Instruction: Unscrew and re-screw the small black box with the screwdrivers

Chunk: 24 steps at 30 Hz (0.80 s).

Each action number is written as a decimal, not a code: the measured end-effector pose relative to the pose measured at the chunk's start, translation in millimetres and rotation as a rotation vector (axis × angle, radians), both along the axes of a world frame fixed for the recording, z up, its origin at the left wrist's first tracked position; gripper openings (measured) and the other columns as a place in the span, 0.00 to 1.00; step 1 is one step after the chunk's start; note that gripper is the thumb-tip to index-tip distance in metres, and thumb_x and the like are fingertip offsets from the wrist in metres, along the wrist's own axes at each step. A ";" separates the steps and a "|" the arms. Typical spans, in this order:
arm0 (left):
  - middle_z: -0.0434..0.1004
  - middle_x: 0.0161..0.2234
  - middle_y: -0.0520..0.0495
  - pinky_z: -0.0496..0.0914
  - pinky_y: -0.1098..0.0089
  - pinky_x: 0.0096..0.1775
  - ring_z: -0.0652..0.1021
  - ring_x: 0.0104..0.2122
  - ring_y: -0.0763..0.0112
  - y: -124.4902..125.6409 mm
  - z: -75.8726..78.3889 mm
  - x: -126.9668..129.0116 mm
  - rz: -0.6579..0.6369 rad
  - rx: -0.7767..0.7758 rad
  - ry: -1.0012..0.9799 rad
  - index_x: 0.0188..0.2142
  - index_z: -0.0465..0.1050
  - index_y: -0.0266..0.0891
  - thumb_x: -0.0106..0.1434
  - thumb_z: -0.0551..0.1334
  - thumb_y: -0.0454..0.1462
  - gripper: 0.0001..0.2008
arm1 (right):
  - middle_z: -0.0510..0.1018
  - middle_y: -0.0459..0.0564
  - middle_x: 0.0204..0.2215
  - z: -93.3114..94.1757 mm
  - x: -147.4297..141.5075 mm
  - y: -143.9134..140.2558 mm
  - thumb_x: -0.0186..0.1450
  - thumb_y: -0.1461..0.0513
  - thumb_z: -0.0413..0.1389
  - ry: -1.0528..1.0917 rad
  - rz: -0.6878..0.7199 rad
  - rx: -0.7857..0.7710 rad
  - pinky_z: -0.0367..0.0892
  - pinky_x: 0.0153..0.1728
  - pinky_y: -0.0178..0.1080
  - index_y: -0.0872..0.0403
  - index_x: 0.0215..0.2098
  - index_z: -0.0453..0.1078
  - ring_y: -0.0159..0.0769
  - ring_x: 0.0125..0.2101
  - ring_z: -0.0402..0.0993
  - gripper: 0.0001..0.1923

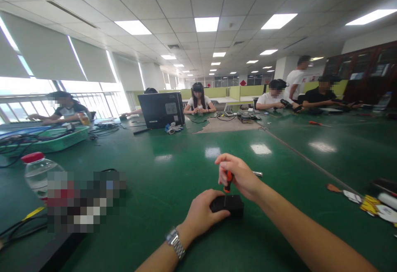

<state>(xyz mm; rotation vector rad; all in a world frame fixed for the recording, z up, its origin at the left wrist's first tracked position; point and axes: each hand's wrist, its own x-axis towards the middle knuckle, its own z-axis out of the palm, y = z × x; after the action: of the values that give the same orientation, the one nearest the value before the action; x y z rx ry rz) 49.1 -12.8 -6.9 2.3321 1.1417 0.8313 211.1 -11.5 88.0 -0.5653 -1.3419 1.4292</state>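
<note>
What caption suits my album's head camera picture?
Left hand grips a black box; right hand holds a red-and-black screwdriver.

1. The left grip [201, 213] is curled, thumb opposite the fingers.
2. The left forearm [161, 259] runs from that grip toward the lower left.
3. The right grip [238, 173] is raised above and right of it, fingers bent inward.
4. The right forearm [297, 226] slants below and right of its grip.

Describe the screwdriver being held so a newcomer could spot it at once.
On the green table, the left hand holds a black block. Just above it, the right hand grips the screwdriver, orange and black, pointing down. Unlike the orange-handled tool lying farther off, this one is held upright.
</note>
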 end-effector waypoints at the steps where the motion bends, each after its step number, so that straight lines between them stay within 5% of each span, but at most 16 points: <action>1: 0.77 0.41 0.51 0.67 0.68 0.41 0.75 0.40 0.62 -0.1 0.5 0.1 -0.004 -0.002 -0.002 0.46 0.72 0.46 0.53 0.70 0.43 0.21 | 0.67 0.38 0.16 0.5 0.4 0.2 0.60 0.60 0.55 -0.001 0.003 -0.005 0.63 0.27 0.35 0.54 0.35 0.67 0.27 0.17 0.62 0.06; 9: 0.77 0.41 0.51 0.67 0.68 0.41 0.75 0.39 0.62 0.6 0.4 -0.1 0.002 -0.017 -0.012 0.46 0.72 0.46 0.52 0.70 0.43 0.21 | 0.68 0.39 0.16 1.0 1.7 0.2 0.60 0.59 0.56 -0.008 0.068 -0.030 0.66 0.29 0.37 0.55 0.34 0.67 0.27 0.17 0.64 0.07; 20: 0.77 0.41 0.51 0.67 0.68 0.41 0.75 0.40 0.62 0.4 0.0 0.0 0.005 -0.009 0.002 0.46 0.72 0.45 0.52 0.70 0.43 0.21 | 0.73 0.42 0.24 3.1 2.7 -1.0 0.56 0.59 0.61 -0.088 -0.053 -0.027 0.61 0.27 0.32 0.55 0.36 0.68 0.28 0.24 0.68 0.12; 24: 0.77 0.41 0.51 0.66 0.68 0.41 0.75 0.39 0.62 -0.3 0.5 0.0 0.001 -0.004 0.007 0.46 0.72 0.45 0.52 0.70 0.43 0.21 | 0.72 0.42 0.18 2.1 2.8 0.4 0.58 0.58 0.57 -0.099 -0.010 0.005 0.61 0.27 0.35 0.55 0.32 0.68 0.29 0.20 0.67 0.08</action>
<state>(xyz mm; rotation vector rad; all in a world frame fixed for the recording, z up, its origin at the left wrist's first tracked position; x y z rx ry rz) 49.1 -13.1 -6.4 2.3328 1.1468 0.8206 213.9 -11.1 90.2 -0.6459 -1.4174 1.4049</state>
